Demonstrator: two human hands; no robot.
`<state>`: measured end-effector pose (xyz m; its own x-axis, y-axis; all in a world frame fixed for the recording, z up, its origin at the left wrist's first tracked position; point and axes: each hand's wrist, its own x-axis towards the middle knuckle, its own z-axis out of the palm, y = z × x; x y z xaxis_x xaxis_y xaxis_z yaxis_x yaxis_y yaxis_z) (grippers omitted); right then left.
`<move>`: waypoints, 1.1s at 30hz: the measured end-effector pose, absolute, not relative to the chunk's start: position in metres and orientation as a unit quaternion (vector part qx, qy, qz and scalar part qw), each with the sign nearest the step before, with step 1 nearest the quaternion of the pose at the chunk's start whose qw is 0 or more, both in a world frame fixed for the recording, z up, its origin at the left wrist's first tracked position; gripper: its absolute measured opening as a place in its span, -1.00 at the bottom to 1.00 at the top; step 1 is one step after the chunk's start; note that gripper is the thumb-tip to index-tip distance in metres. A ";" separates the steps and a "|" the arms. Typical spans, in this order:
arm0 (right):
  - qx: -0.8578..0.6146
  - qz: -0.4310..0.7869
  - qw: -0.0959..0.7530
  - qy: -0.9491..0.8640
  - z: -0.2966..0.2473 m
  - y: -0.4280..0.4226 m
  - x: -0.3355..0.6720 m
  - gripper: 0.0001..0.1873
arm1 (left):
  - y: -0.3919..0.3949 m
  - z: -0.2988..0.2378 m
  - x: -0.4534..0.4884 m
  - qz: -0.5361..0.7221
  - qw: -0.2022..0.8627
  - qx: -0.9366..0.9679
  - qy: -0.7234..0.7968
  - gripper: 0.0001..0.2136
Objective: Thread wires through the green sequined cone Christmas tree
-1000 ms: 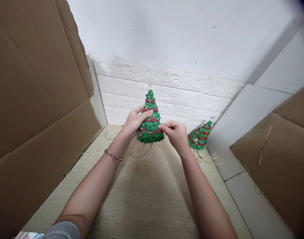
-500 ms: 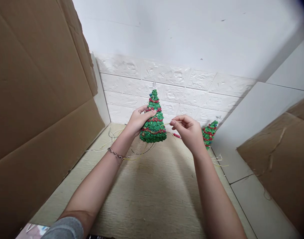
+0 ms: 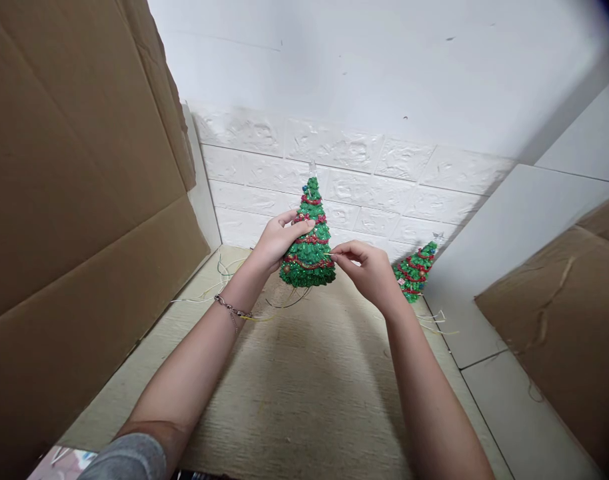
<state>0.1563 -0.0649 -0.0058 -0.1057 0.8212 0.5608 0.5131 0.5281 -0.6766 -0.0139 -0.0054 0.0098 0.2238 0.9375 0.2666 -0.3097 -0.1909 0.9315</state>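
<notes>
Right hand (image 3: pixel 369 275) has moved in toward the green beaded cone-shaped Christmas tree (image 3: pixel 308 262), pinching a thin pale wire (image 3: pixel 328 254) at its side; left hand (image 3: pixel 280 241), half-curled, grips the tree steady.

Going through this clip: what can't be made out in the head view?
- Head view: what the right hand's fingers pinch is too small to identify.
- Head view: the larger Christmas tree's side is hidden by the left hand.
- Head view: the patterned item is cut off by the bottom edge.
</notes>
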 end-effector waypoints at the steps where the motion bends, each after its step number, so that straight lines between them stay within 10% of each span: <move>1: -0.458 0.160 0.489 -0.725 -0.005 -0.066 0.156 -0.90 | -0.006 0.010 -0.014 0.549 0.567 0.542 0.288 -0.72; 27: -0.552 0.239 0.487 -0.634 -0.005 -0.063 0.156 -0.83 | -0.008 0.009 -0.013 0.538 0.591 0.531 0.282 -0.57; 33: -0.509 0.057 0.554 -0.657 -0.011 -0.066 0.144 -0.87 | -0.006 0.006 -0.012 0.538 0.587 0.535 0.284 -0.59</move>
<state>0.1441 -0.0661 -0.0110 0.1310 0.7317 0.6689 0.6045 0.4758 -0.6389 -0.0123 -0.0064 0.0061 0.2612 0.9342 0.2429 -0.3269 -0.1511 0.9329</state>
